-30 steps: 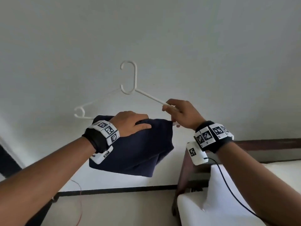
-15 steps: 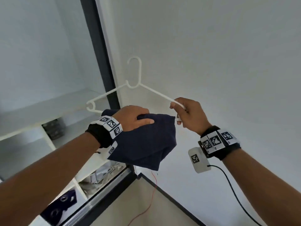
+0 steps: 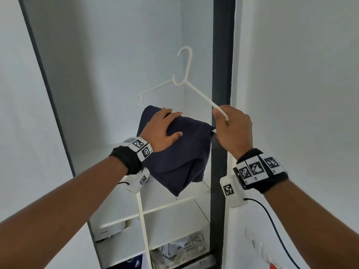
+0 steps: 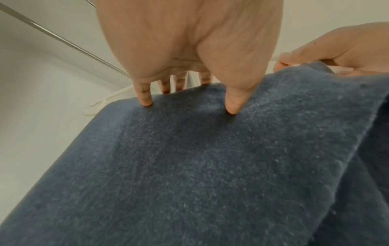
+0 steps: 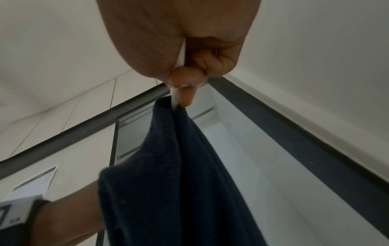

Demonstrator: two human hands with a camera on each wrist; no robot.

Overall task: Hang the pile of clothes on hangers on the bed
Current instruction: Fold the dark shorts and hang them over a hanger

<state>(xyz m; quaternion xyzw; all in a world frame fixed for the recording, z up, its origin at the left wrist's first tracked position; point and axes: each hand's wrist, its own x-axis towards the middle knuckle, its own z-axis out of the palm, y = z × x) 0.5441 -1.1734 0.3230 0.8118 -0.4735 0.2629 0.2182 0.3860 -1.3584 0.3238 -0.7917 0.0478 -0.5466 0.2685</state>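
A white plastic hanger (image 3: 196,92) is held upright in front of an open wardrobe, hook uppermost. A folded navy garment (image 3: 180,158) is draped over its lower bar and hangs down. My right hand (image 3: 231,127) grips the hanger's right end, where arm and bar meet. In the right wrist view my right hand (image 5: 179,41) is closed round the hanger (image 5: 174,98) just above the garment (image 5: 168,183). My left hand (image 3: 165,131) lies over the top fold. In the left wrist view that hand (image 4: 189,50) has thumb and fingers curled onto the garment (image 4: 189,166).
The wardrobe's dark frame post (image 3: 221,74) stands just behind my right hand. White shelves (image 3: 165,206) sit below the garment, with a white box (image 3: 110,232) and crumpled items (image 3: 180,247) lower down. A metal rail (image 4: 63,40) runs above. A plain wall (image 3: 301,94) is to the right.
The view has swung left from the bare wall beside the bed to the open wardrobe. Both hands keep the same hold, and the hanger with the garment now sits in front of the opening.
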